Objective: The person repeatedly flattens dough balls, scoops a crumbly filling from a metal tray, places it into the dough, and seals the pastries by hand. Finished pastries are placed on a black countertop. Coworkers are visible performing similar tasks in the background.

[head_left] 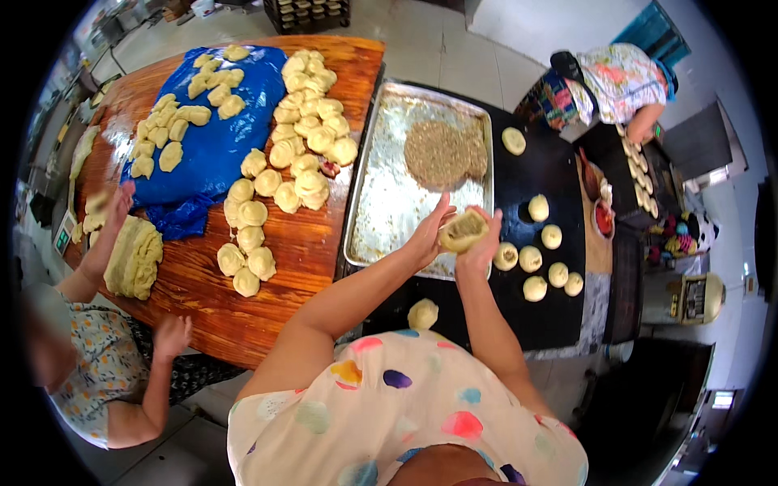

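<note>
Both hands meet over the tray's near edge: right hand cups a filled dough ball, left hand has fingers spread flat against its side. Looks soft, light and a bit sticky, so I'd cradle it underneath, not squeeze. Finished balls sit right of the hands. No packages or labels readable nearby.
</note>
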### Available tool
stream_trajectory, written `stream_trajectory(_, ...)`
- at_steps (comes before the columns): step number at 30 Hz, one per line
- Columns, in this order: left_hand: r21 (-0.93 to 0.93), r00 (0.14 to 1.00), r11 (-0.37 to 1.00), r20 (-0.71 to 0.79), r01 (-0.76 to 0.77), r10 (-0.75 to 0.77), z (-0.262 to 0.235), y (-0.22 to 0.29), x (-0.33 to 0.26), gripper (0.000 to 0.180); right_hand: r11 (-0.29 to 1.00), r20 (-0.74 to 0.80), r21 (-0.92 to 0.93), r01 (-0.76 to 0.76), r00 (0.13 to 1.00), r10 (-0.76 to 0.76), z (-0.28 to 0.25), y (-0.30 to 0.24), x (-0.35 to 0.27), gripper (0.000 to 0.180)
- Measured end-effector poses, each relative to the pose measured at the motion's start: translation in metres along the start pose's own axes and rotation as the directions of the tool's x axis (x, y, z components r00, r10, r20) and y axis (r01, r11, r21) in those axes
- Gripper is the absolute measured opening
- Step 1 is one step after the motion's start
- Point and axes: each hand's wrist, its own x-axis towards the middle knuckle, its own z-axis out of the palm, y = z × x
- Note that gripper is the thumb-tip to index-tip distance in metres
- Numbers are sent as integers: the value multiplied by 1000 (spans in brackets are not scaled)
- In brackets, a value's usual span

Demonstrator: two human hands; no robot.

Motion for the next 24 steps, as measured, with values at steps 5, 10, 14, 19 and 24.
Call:
stream_trajectory(5,159,927,932,-140,-325,347,11,-17,-11,30,742,179,-481,466,881,-438,14,18,-20,22)
stream_trajectory(10,391,894,867,-191,-309,405,-13,-18,1,37,690,362,-511,513,856,-368,14,12,-27,29)
stream_trajectory(14,226,984,973,-154,-47,84,7,4,-28,63,905,353,-368,213,933,-76,-10,1,-16,47)
stream_trajectory(19,781,941,602,-56,-167,334,10,-15,-15,54,767,318,-495,408,907,-277,-4,-1,-34,45)
stream_trajectory(24,809,813,421,117,-411,570,19,-15,0,57,905,220,-318,283,950,-220,3,-21,-29,50)
